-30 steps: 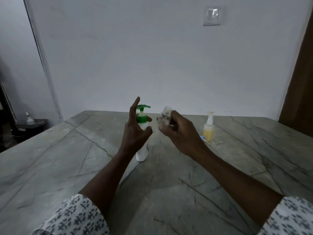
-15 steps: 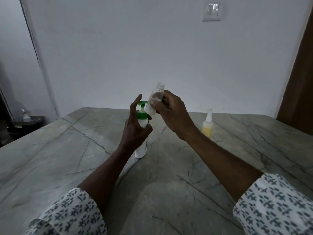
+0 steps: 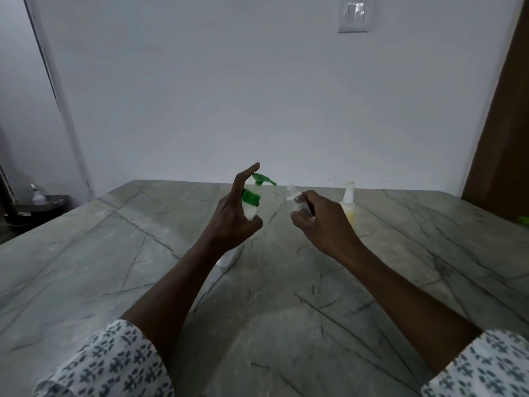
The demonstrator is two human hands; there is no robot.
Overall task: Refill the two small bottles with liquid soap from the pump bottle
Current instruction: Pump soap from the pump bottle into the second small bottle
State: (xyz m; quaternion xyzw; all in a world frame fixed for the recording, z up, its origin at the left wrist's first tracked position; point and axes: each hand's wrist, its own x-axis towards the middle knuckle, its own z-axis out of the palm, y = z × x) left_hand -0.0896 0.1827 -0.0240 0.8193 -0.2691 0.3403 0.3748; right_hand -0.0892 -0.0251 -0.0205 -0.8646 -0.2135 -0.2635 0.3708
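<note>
Marble table [image 3: 86, 267], head view: yellow small bottle [image 3: 347, 206] stood behind our hands.
Left hand [image 3: 232, 222]: we gripped the pump bottle [image 3: 252, 200], forefinger [image 3: 248, 171] lifted.
Right hand [image 3: 322, 224]: we held the clear small bottle [image 3: 296, 197], lowered beside the spout [image 3: 266, 180]; pumping seemed next.

The left hand [image 3: 229, 222] grips a white, green-topped pump bottle [image 3: 252, 202]; just right of it the right hand [image 3: 325, 226] holds a small clear bottle [image 3: 294, 197].

Both forearms stretched forward. Left hand [image 3: 232, 222] wraps the pump bottle [image 3: 252, 199], index finger sticking up; right hand [image 3: 323, 224] has a pinch grip on a small clear bottle [image 3: 294, 197].
</note>
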